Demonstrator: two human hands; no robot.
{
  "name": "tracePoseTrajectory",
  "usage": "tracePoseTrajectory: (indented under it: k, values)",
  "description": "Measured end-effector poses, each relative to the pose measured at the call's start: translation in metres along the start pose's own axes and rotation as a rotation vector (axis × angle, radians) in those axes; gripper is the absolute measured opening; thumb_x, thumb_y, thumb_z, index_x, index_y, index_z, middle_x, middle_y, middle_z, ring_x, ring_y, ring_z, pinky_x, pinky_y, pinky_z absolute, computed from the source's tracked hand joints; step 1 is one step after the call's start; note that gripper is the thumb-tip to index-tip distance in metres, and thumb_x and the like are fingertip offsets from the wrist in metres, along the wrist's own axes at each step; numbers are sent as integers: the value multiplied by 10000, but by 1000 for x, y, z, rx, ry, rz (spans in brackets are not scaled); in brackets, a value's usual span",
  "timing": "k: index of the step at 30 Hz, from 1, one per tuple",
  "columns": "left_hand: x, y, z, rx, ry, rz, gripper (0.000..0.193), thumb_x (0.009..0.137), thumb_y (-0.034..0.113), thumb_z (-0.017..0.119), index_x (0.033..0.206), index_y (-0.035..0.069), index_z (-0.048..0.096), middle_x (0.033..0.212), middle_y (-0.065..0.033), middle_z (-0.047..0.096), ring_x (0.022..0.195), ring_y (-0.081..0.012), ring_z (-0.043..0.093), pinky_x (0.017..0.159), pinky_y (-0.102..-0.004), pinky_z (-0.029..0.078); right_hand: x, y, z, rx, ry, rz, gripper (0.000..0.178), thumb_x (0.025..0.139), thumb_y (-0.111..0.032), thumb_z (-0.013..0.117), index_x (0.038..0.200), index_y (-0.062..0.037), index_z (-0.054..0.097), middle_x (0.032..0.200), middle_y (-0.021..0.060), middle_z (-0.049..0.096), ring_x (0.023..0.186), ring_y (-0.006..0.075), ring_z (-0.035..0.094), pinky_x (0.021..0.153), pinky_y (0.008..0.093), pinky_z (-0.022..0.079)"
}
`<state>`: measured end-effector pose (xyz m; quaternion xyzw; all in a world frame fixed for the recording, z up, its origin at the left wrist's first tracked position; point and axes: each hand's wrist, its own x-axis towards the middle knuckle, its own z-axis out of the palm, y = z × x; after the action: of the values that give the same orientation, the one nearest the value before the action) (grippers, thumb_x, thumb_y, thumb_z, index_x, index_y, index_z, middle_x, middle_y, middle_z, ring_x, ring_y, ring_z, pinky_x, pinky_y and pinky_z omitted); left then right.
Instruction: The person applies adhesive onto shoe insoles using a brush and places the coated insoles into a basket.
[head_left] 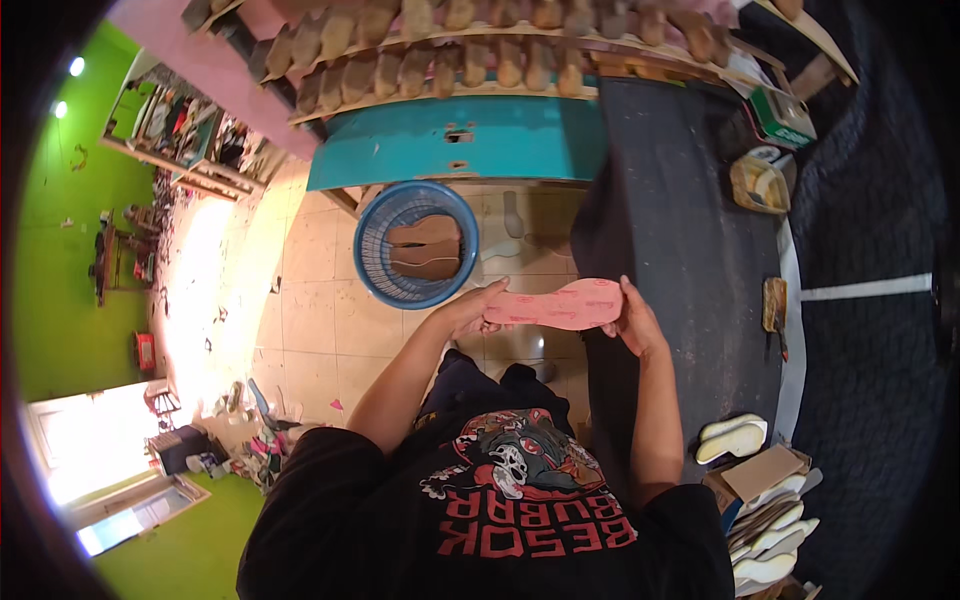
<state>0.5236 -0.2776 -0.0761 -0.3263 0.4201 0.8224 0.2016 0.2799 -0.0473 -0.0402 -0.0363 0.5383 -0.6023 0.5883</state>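
Between my two hands a pink insole [560, 304] with red print on its face is held out flat, its long side running left to right. My left hand [474, 308] grips the narrower end, thumb on top and fingers beneath. At the wider end, my right hand [634, 322] pinches the edge between thumb and fingers. Beyond my left hand stands a round blue plastic basket [366, 262] on the floor. Inside it lie brown sole-shaped pieces [425, 250].
A dark-topped table [690, 230] runs along my right, bearing a brush [774, 305], a plastic tub [758, 185] and a green box [782, 118]. Pale soles [735, 438] are piled at its near end. Shoe lasts [440, 70] line shelves above a teal panel [400, 140].
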Motion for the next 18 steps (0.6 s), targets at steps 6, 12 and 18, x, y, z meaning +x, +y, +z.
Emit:
tracePoseTrajectory:
  k: [6,12,18]
  values:
    - [-47,-19,-97,166,273,90,664,1006,656,405,1212,68,634,816,-39,669,591,-94,487,539,-241,398,85,70,71,-67,1,64,471,1065,-397,364,1158,-18,627,808,96,691,603,196,626,546,308,490]
    - [-84,-11,-191,262,228,64,662,996,656,437,1209,57,621,845,-35,694,643,-85,511,550,-235,406,127,132,140,71,20,167,491,1065,-378,302,1226,-23,600,935,135,705,738,259,676,669,369,533]
    - [-97,-12,-257,317,336,157,582,990,585,537,1192,53,657,883,-23,710,702,-73,543,629,-234,437,170,138,183,-44,51,135,284,1038,-222,443,1178,-30,598,1050,156,667,866,260,712,773,352,578]
